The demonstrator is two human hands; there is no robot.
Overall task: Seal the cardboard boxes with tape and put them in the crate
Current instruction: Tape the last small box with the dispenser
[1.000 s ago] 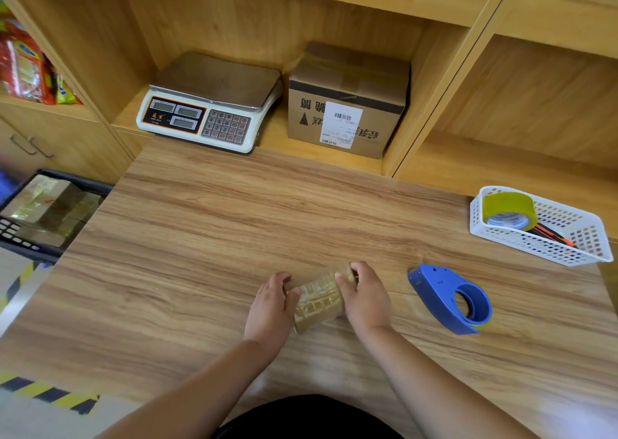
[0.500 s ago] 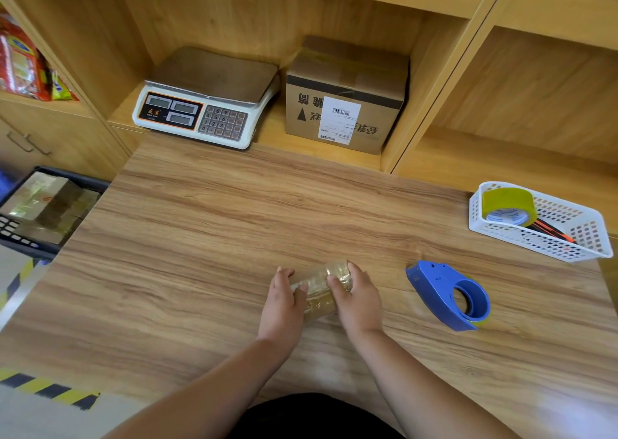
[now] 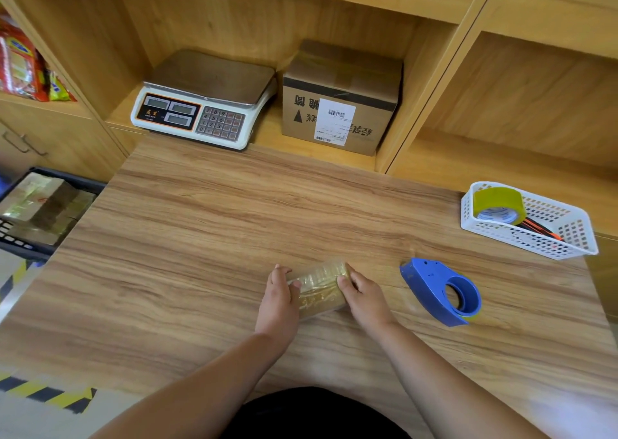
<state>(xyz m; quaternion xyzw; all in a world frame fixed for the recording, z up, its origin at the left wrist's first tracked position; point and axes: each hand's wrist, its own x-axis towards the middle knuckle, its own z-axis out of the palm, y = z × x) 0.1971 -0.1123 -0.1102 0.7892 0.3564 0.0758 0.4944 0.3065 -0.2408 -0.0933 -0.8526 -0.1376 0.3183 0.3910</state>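
- The small box (image 3: 319, 288) lies on the table (image 3: 200, 237), near its front edge and between the two hands. It is already glossy with clear tape on the faces that show.
- The left hand (image 3: 279, 301) grips the box's left end, with the thumb on top and the fingers curled round the far side.
- The right hand (image 3: 364, 296) grips the right end the same way, its thumb pressing the top edge.
- Sealing of this box looks finished or nearly so. The hands seem to be smoothing the tape down or getting ready to lift.
- The tape dispenser (image 3: 434, 288) lies on the table just to the right of the hands, and neither hand touches it.
- The crate (image 3: 20, 248) stands below the table's left edge, well apart from the box. It already holds several taped boxes (image 3: 40, 204), so part of the job is done.
- What is left, as I judge it, is to carry this box to the crate. No other unsealed box is in view.
- A carton (image 3: 341, 104) sits on the shelf, printed with upside-down Chinese characters and a black triangle.
- Its white label (image 3: 334, 120) carries barcodes, but the text is too small to read.
- The scale (image 3: 207, 104) beside the carton shows keypad digits. Its brand mark is too small to make out.
- A basket (image 3: 535, 244) at the table's right holds a tape roll (image 3: 498, 201). The print on the roll's core is not readable.
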